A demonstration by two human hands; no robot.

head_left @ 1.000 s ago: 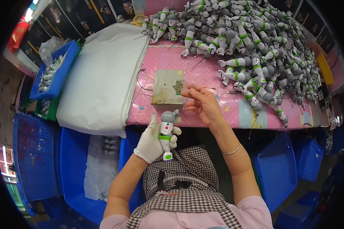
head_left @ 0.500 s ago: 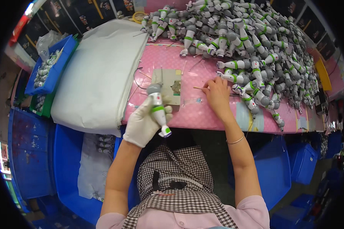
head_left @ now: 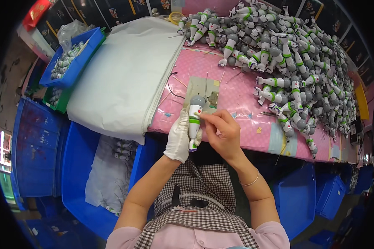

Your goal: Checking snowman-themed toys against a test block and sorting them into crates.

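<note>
“One pink worktop fills much of what we see. What lies on it, biggest first?”

“A heap of toy limbs, white and grey with green bands, spreads over the far and right parts. On the left we have a large white sheet, hanging over the near edge.”

“And the containers?”

“Below the sheet, near left, stands a large blue bin. A smaller blue tray sits far left, beyond it.”

“What about the middle?”

“A squarish grey block, between sheet and heap.”

“Now our hands?”

“Our white-gloved left hand grips a white toy limb at the worktop's near edge, the limb's grey ball end pointing far. Our bare right hand reaches it from the right, fingers bent.”

“Pinching something?”

“We cannot tell.”

“Smallest of all?”

“A red dot on the limb, just beyond the right hand's fingertips.”
</note>
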